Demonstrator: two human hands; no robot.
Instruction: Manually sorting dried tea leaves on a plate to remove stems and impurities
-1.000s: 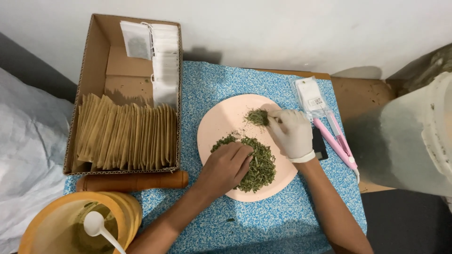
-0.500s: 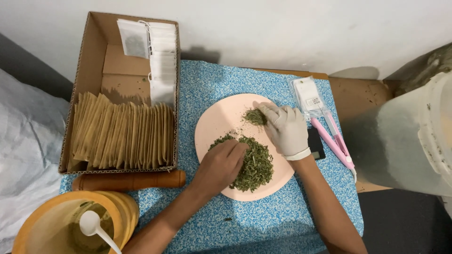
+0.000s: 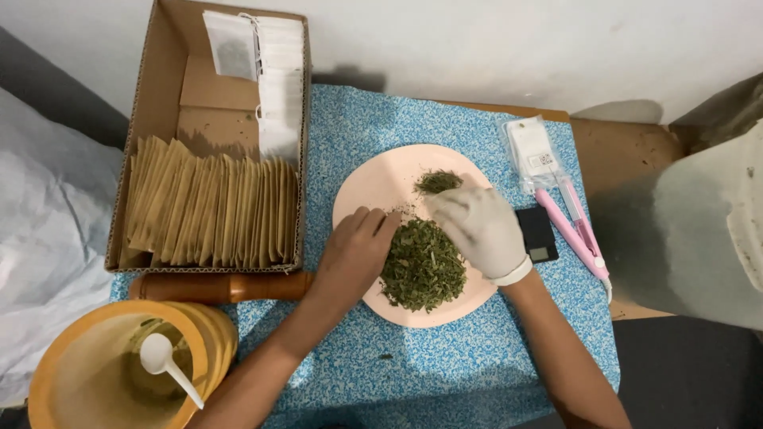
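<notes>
On the pink plate (image 3: pixel 358 187) my bare left hand (image 3: pixel 354 254) and gloved right hand (image 3: pixel 477 226), fingers together, cup the big herb pile (image 3: pixel 421 266); a small heap (image 3: pixel 437 181) sits apart, most unsorted

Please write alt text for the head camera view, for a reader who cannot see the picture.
A bare left hand and a white-gloved right hand cup a pile of dried green leaves on a round pink plate. To the left, an open cardboard box holds upright brown paper sachets.
</notes>
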